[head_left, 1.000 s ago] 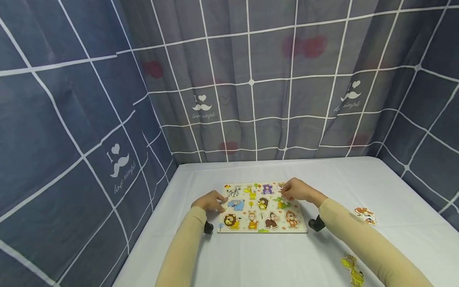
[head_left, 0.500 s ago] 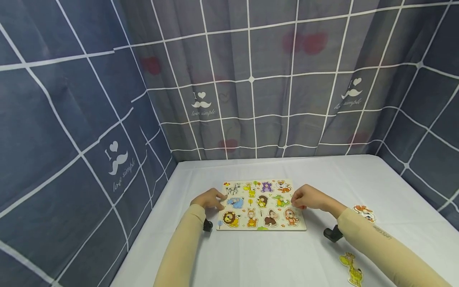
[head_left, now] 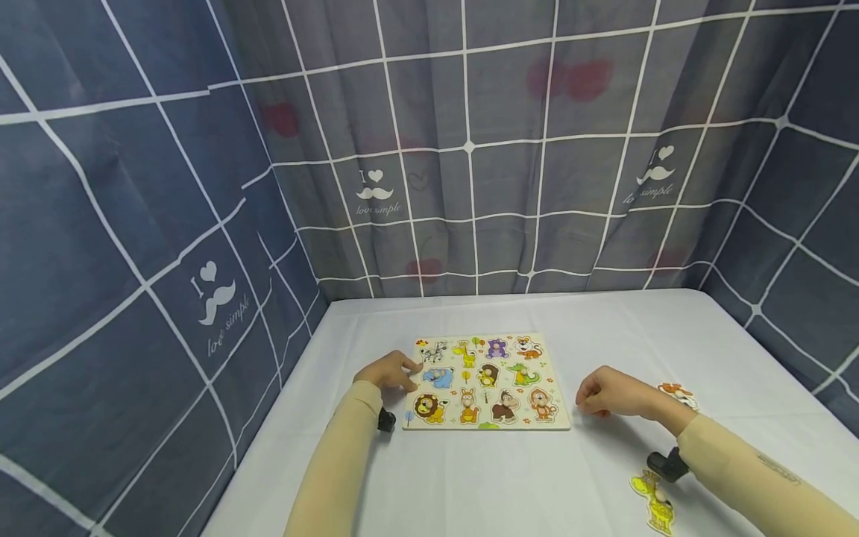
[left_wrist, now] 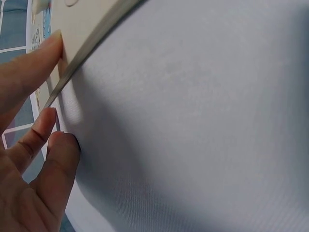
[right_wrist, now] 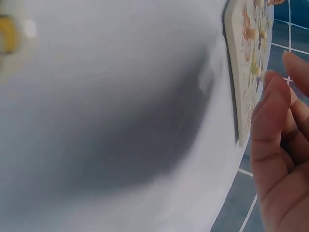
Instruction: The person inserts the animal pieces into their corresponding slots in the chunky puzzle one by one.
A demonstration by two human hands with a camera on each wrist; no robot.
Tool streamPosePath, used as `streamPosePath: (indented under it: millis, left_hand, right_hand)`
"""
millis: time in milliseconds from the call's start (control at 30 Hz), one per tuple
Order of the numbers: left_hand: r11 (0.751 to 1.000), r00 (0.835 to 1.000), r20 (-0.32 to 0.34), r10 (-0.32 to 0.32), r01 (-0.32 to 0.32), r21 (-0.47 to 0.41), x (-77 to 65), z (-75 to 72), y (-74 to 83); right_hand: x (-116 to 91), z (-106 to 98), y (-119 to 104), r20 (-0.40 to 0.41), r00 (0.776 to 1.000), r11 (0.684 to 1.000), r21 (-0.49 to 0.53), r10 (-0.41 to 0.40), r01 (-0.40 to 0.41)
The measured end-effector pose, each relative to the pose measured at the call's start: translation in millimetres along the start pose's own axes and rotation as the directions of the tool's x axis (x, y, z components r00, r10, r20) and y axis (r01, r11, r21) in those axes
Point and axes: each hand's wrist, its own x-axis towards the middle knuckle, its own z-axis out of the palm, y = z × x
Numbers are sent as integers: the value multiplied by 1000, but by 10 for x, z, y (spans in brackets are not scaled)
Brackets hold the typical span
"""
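Observation:
A wooden animal puzzle board, covered in colourful knobbed animals, lies flat on the white table. My left hand holds its left edge. In the left wrist view, one fingertip rests on the board's top face while other fingers stay beside the edge. Off the board's right side, my right hand hovers with loosely curled fingers, nothing visible in them. A giraffe cutout lies at the near right. An orange-and-white animal cutout sits behind the right hand, partly covered by it.
White cloth covers the table. Dark checked curtains stand around its back and sides. A black wrist camera under the right forearm hangs close to the giraffe cutout.
My right hand has left the board's upper right area and moved right and nearer, off the board. The tiger there is now uncovered. My left hand has stayed at the left edge.

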Motion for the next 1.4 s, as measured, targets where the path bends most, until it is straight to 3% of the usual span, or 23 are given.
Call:
streamPosePath:
  millis: [200, 433, 767, 967, 1400]
  left_hand:
    - [1000, 1000, -3, -12, 12, -7, 32, -5, -30]
    - [1000, 1000, 3, 4, -4, -9, 45, 15, -22]
    - [1000, 1000, 3, -9, 9, -11, 45, 9, -12]
    - [1000, 1000, -1, -7, 7, -17, 37, 9, -11]
    - [1000, 1000, 2, -5, 5, -8, 14, -4, -4]
  right_hand:
    - [-192, 45, 57, 65, 997, 998, 26, -51, 49]
    - [-468, 49, 198, 112, 993, 998, 41, -47, 43]
    - [-792, -61, 284, 260, 964, 997, 73, -50, 32]
    - [-874, -19, 317, 336, 940, 988, 157, -62, 10]
    - [-935, 81, 362, 348, 936, 986, 165, -49, -10]
